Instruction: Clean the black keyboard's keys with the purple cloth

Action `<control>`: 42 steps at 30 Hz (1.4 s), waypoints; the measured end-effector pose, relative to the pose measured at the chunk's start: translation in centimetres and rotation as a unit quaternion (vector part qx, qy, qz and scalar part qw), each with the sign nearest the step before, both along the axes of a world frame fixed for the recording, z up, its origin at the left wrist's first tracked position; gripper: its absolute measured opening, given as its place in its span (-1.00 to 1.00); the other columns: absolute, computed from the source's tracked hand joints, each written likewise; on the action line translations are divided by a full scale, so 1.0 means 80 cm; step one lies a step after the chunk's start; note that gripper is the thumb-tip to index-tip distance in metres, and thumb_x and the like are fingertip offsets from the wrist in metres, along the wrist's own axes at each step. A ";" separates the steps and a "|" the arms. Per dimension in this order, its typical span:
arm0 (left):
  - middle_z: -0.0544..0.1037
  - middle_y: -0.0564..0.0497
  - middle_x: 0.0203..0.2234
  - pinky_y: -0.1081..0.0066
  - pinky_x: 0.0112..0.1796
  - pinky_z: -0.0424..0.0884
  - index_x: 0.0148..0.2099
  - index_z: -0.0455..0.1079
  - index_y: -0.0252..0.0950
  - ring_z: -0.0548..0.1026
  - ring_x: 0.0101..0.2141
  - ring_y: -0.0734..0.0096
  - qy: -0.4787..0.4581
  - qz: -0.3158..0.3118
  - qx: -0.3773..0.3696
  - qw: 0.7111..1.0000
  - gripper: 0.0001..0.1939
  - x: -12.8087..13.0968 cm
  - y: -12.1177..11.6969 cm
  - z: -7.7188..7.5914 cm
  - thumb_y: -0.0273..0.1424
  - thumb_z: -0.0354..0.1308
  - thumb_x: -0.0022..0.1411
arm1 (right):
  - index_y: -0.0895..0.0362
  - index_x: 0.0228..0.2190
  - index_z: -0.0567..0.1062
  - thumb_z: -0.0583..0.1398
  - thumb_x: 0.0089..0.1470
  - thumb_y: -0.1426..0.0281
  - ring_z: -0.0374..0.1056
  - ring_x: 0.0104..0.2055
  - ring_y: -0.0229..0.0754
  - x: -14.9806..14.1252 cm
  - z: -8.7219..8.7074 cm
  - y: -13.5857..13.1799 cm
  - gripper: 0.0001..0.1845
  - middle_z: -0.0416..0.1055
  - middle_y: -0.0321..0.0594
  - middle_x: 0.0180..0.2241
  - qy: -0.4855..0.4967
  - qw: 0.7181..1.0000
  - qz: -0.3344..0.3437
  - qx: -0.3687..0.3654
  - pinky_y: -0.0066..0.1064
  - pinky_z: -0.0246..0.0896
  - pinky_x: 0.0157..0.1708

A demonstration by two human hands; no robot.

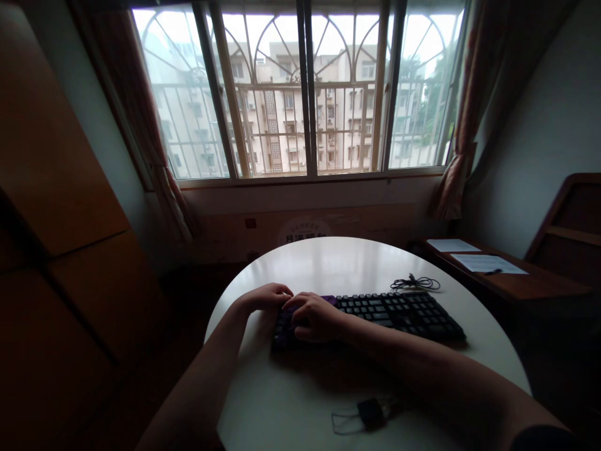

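Note:
A black keyboard (413, 316) with purple patches near its left end lies on the white round table (277, 407). My left hand (267, 297) is at the keyboard's far left corner, fingers bent down around its edge. Over the left keys sits my right hand (317, 318), its fingers curled and drawn towards the thumb. Whatever is between those fingertips is too small or hidden to name. The two hands nearly touch. Nearer to me, under my right forearm, lies a small black block with thin wire loops (370, 414).
A coiled black cable (416, 284) lies behind the keyboard. To the right, papers (488, 263) and a pen rest on a brown wooden surface (544, 285) beside a chair back (570, 235). A wooden cabinet (61, 188) stands left; a barred window (305, 94) is ahead.

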State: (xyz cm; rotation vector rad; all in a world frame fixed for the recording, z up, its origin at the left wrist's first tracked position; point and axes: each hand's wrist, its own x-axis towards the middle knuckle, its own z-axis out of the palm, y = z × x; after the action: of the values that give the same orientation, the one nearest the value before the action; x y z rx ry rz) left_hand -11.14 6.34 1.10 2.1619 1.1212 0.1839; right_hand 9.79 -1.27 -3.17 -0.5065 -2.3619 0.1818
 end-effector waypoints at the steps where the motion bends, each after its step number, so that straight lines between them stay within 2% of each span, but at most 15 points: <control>1: 0.60 -0.12 -0.16 0.33 -0.16 0.37 -0.03 0.52 -0.36 0.49 -0.11 0.05 0.000 -0.002 0.000 1.000 -0.44 0.000 0.000 0.000 0.00 0.16 0.13 | 0.09 -0.48 0.56 0.29 -0.05 0.42 0.40 -0.01 -0.02 0.000 0.000 0.000 -0.99 0.49 -0.19 -0.01 0.002 1.000 -0.011 0.002 -0.16 0.23 0.08; 5: 0.60 -0.12 -0.17 0.33 -0.15 0.37 -0.03 0.52 -0.37 0.49 -0.11 0.05 0.001 -0.009 0.004 1.000 -0.42 -0.001 0.002 -0.001 0.01 0.16 0.12 | 0.09 -0.50 0.55 0.29 -0.06 0.42 0.41 -0.02 -0.02 -0.001 0.000 0.000 -0.97 0.51 -0.19 -0.04 0.009 0.999 -0.047 -0.002 -0.16 0.24 0.07; 11: 0.60 -0.11 -0.17 0.34 -0.16 0.38 -0.03 0.51 -0.37 0.50 -0.12 0.08 0.004 -0.010 0.005 1.000 -0.44 -0.002 0.006 -0.004 -0.01 0.16 0.14 | 0.11 -0.53 0.51 0.26 -0.05 0.45 0.40 -0.02 -0.06 0.000 0.001 -0.001 -0.93 0.52 -0.17 -0.09 0.006 1.000 0.002 -0.013 -0.25 0.29 0.04; 15: 0.61 -0.12 -0.17 0.33 -0.14 0.38 -0.04 0.52 -0.38 0.51 -0.12 0.08 0.001 -0.017 0.014 1.000 -0.45 -0.002 0.007 -0.006 -0.02 0.15 0.15 | 0.11 -0.56 0.49 0.26 -0.05 0.45 0.42 -0.04 -0.06 0.000 0.000 0.001 -0.91 0.52 -0.19 -0.13 0.004 1.000 0.007 -0.009 -0.24 0.28 0.04; 20: 0.60 -0.12 -0.16 0.33 -0.15 0.38 -0.03 0.51 -0.38 0.50 -0.12 0.07 -0.001 -0.010 -0.001 1.000 -0.45 -0.002 0.007 -0.006 -0.03 0.15 0.13 | 0.11 -0.52 0.51 0.28 -0.05 0.43 0.43 -0.07 -0.05 -0.002 -0.001 -0.001 -0.94 0.52 -0.18 -0.09 0.013 1.000 -0.023 0.005 -0.20 0.28 0.04; 23: 0.60 -0.11 -0.16 0.33 -0.15 0.38 -0.04 0.51 -0.36 0.50 -0.12 0.08 -0.002 -0.013 -0.001 1.000 -0.46 -0.002 0.006 -0.004 -0.03 0.16 0.14 | 0.10 -0.53 0.51 0.27 -0.06 0.43 0.44 -0.08 -0.05 -0.003 -0.001 -0.002 -0.94 0.54 -0.18 -0.12 0.015 0.999 -0.034 0.007 -0.20 0.28 0.04; 28: 0.61 -0.10 -0.17 0.33 -0.12 0.37 -0.05 0.52 -0.36 0.51 -0.12 0.10 -0.001 -0.023 0.013 1.000 -0.46 -0.002 0.007 -0.003 -0.02 0.15 0.14 | 0.11 -0.59 0.43 0.27 -0.07 0.43 0.43 -0.10 -0.09 -0.001 -0.003 0.002 -0.86 0.54 -0.20 -0.16 0.017 1.000 0.005 0.004 -0.29 0.33 -0.04; 33: 0.60 -0.12 -0.16 0.33 -0.11 0.38 -0.04 0.50 -0.38 0.51 -0.11 0.09 -0.003 -0.022 0.016 1.000 -0.47 -0.002 0.009 -0.006 -0.04 0.15 0.15 | 0.10 -0.61 0.39 0.27 -0.08 0.43 0.43 -0.14 -0.09 0.001 0.000 0.002 -0.83 0.54 -0.22 -0.21 -0.004 1.000 0.026 0.008 -0.28 0.32 -0.06; 36: 0.61 -0.11 -0.17 0.34 -0.11 0.38 -0.05 0.51 -0.37 0.51 -0.11 0.10 -0.004 -0.021 0.020 1.000 -0.49 -0.002 0.008 -0.007 -0.06 0.15 0.15 | 0.10 -0.59 0.42 0.27 -0.06 0.44 0.43 -0.15 -0.09 0.000 0.000 0.001 -0.86 0.55 -0.22 -0.23 -0.005 1.000 0.014 0.010 -0.26 0.31 -0.04; 42: 0.61 -0.10 -0.16 0.33 -0.13 0.38 -0.04 0.52 -0.36 0.51 -0.11 0.08 0.002 -0.014 0.014 1.000 -0.49 -0.002 0.006 -0.006 -0.06 0.15 0.16 | 0.09 -0.49 0.53 0.28 -0.04 0.41 0.43 -0.08 -0.05 -0.002 -0.002 -0.001 -0.96 0.54 -0.19 -0.09 -0.006 0.999 -0.040 0.025 -0.18 0.26 0.03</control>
State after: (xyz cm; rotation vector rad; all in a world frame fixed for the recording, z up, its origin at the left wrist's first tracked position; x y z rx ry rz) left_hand -11.28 6.83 0.62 2.2013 1.0969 0.1841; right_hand 9.61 -1.36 -3.32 -0.5778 -2.3476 0.0826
